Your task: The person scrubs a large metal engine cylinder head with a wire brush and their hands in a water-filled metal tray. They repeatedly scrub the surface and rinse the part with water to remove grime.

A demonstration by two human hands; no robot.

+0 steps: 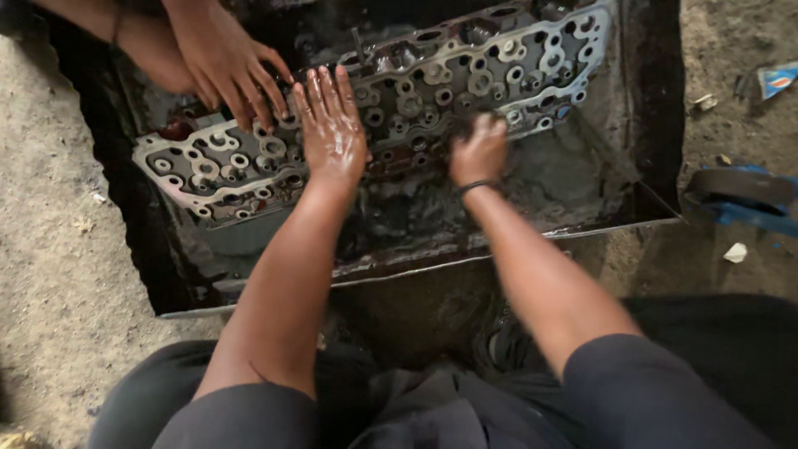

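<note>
A long grey metal cylinder head (432, 79) with many round holes lies tilted in a dark metal tray (648, 199) of oily liquid. My left hand (331, 129) rests flat on it, wet, fingers spread. My right hand (480, 150) is closed in a fist against the head's lower edge, a dark band on its wrist; whether it holds anything is hidden. Another person's hand (229, 62) presses on the head's left part from the far side.
The tray sits on sandy ground (50, 249). A dark round object on blue material (740, 195) lies at the right, with small litter scraps (736, 252) and a blue wrapper (777, 81) nearby. My dark-clothed knees (416, 399) fill the near edge.
</note>
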